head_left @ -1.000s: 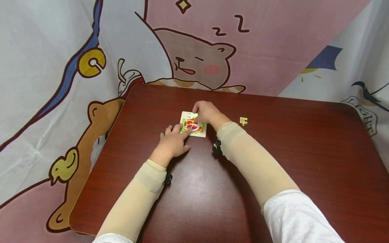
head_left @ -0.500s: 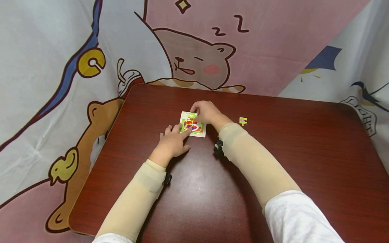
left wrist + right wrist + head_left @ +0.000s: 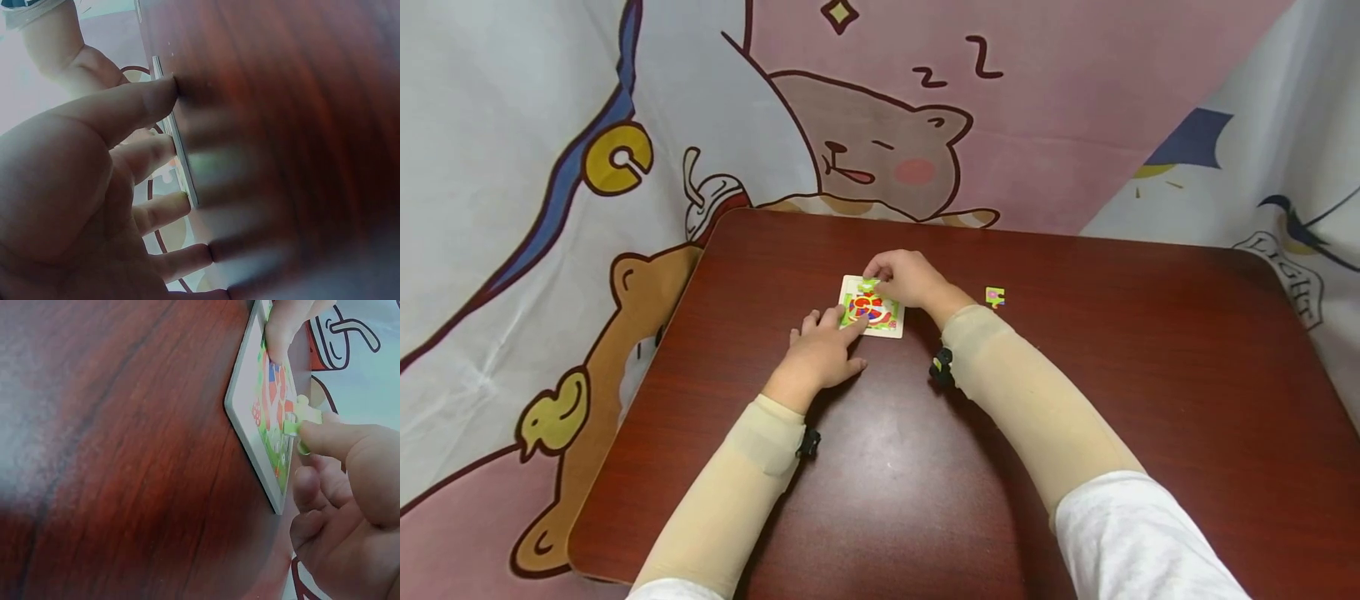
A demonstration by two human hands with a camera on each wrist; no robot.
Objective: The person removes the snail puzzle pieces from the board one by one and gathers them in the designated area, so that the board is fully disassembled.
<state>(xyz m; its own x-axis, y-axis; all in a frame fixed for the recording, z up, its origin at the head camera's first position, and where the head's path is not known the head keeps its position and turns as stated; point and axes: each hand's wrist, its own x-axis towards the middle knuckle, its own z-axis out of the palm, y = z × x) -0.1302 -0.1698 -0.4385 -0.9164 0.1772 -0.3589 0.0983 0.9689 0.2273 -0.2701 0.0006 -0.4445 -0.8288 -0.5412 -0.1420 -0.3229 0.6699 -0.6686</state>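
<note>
A small square jigsaw puzzle board [image 3: 891, 334] with a pale border and a red, green and blue picture lies on the table. My left hand [image 3: 822, 352] has its fingers spread, some touching the board's near left part and others on the tabletop. In the right wrist view, my right hand [image 3: 359, 481] pinches a green puzzle piece [image 3: 307, 417] between thumb and fingers, tilted over the picture. Whether that piece touches the board I cannot tell. The head view shows my right hand [image 3: 908, 279] over the board's far right part, hiding some of it.
A loose green puzzle piece [image 3: 995, 296] with a pink spot lies on the dark red-brown table [image 3: 1120, 375], right of the board. A cartoon-printed curtain [image 3: 1037, 108] hangs behind the table's far edge and along both sides.
My right hand has shifted slightly left over the board, and the pinched piece has turned from pale-looking to green. My left hand stays in place. The view has swung a little.
</note>
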